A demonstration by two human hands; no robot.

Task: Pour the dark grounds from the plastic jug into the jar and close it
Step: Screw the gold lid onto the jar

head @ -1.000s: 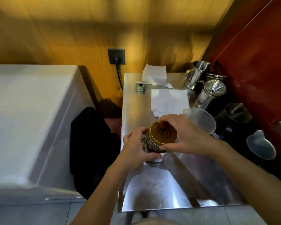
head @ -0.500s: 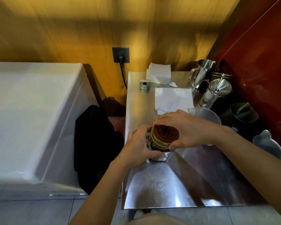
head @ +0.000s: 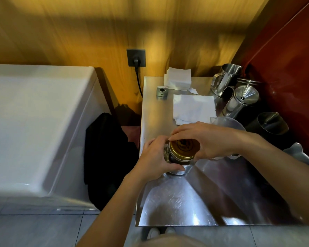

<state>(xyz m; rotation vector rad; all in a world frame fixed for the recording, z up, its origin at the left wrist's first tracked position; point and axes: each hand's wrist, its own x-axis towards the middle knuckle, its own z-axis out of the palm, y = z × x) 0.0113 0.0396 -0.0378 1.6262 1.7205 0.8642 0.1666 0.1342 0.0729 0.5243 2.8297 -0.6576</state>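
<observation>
A glass jar (head: 175, 160) stands on the brushed steel counter (head: 168, 202), near its left edge and about midway along it. Dark contents show through the clear wall. The left hand (head: 154, 157) wraps around the jar's side, fingers curled against the glass. The right hand (head: 209, 139) arches over the round gold metal lid (head: 183, 149), fingertips pinching its ribbed rim; the lid sits on the jar's mouth. Behind the right wrist, the translucent plastic jug (head: 227, 123) stands just beside the jar, its rounded rim showing. A crumpled white paper towel (head: 194, 108) lies flat toward the far edge. Polished steel pitchers (head: 243, 102) cluster along the right edge, cylindrical and shiny.
</observation>
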